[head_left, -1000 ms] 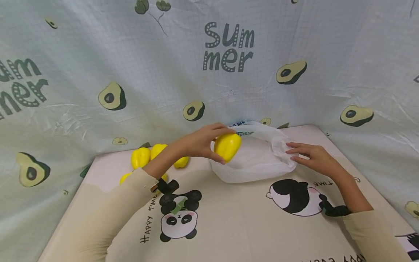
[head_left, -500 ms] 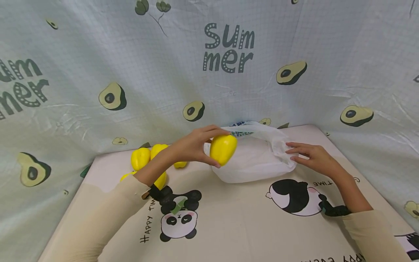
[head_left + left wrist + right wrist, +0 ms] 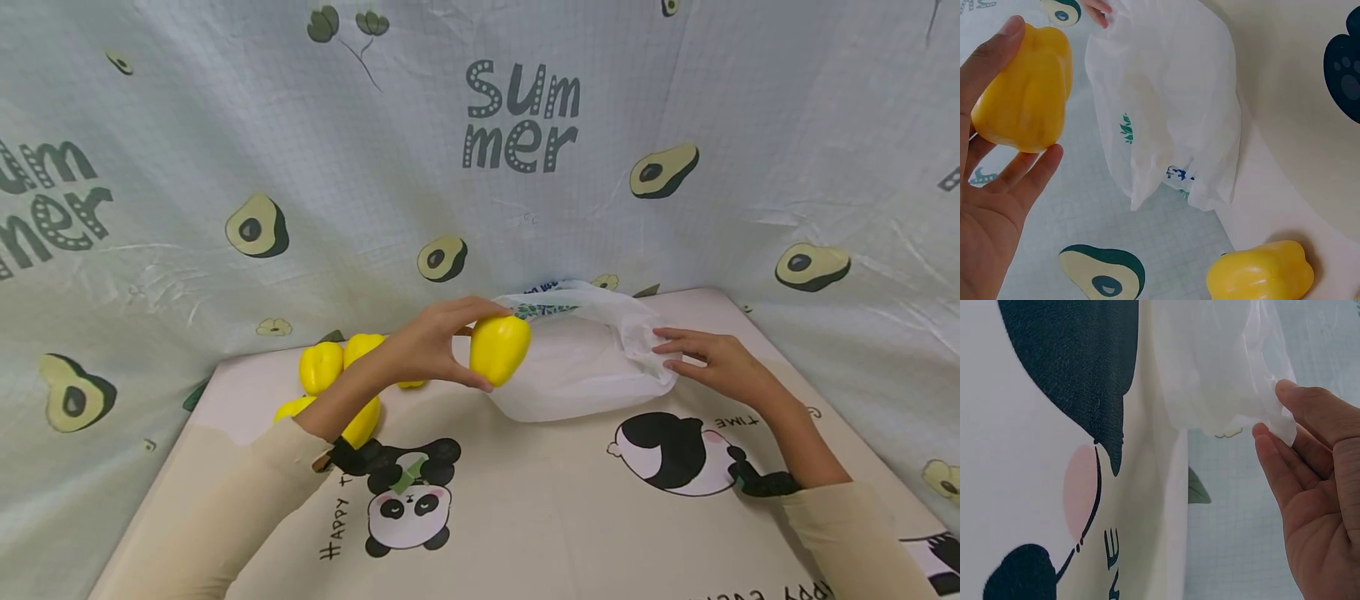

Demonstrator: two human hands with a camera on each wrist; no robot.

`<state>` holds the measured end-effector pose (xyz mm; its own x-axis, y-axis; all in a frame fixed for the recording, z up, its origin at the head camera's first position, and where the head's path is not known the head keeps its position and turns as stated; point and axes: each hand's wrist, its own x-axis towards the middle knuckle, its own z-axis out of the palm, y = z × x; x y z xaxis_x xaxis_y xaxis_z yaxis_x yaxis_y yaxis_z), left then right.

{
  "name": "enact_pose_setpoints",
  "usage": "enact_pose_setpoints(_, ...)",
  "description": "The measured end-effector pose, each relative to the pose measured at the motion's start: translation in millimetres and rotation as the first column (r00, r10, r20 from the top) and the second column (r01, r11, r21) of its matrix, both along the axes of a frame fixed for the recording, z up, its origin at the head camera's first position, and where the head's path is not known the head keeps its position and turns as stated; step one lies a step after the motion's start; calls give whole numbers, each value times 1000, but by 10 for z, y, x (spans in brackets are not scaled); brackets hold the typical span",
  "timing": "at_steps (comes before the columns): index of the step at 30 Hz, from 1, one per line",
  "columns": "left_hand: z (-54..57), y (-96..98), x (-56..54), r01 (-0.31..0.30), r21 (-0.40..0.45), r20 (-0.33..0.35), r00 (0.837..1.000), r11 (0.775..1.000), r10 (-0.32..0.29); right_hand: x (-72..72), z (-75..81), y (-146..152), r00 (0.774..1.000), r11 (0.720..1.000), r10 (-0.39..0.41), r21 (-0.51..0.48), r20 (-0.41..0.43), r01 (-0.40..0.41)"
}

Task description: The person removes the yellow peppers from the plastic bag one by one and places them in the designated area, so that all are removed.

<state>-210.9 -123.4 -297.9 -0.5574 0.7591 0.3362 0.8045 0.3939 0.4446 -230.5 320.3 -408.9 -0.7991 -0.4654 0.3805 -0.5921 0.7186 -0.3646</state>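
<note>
A yellow bell pepper (image 3: 500, 350) is held up by my left hand (image 3: 429, 346), thumb on one side and fingers on the other, in front of the left side of a white plastic bag (image 3: 577, 404). In the left wrist view the fingertips (image 3: 1054, 154) reach round the lower end of the pepper (image 3: 1029, 94). The bag lies on the table with its mouth spread. At its right edge my right hand (image 3: 716, 364) pinches the plastic; the right wrist view shows the bag's rim (image 3: 1285, 419) between thumb and fingers.
Several more yellow bell peppers (image 3: 321, 368) lie at the table's back left, partly behind my left forearm. A printed cloth (image 3: 525, 225) with avocados hangs behind the table (image 3: 540, 517), whose cover bears panda drawings.
My left hand has drawn back a little to the left with the bell pepper, away from the bag's mouth. The right hand stays at the bag's edge.
</note>
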Motion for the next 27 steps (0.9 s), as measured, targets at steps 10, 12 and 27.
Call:
enact_pose_setpoints(10, -2, -129, 46, -37, 16, 19, 999, 999, 37, 18, 30, -24, 1000, 1000, -5, 1, 14, 5)
enact_pose_setpoints(12, -6, -167, 65, -54, 12, 22, 998, 998, 54, 16, 25, -25, 1000, 1000, -4, 1, 16, 4)
enact_pose_setpoints(27, -85, -420, 152, -134, 23, 50, 990, 991, 132, -16, 7, -19, 1000, 1000, 2, -1, 6, -2)
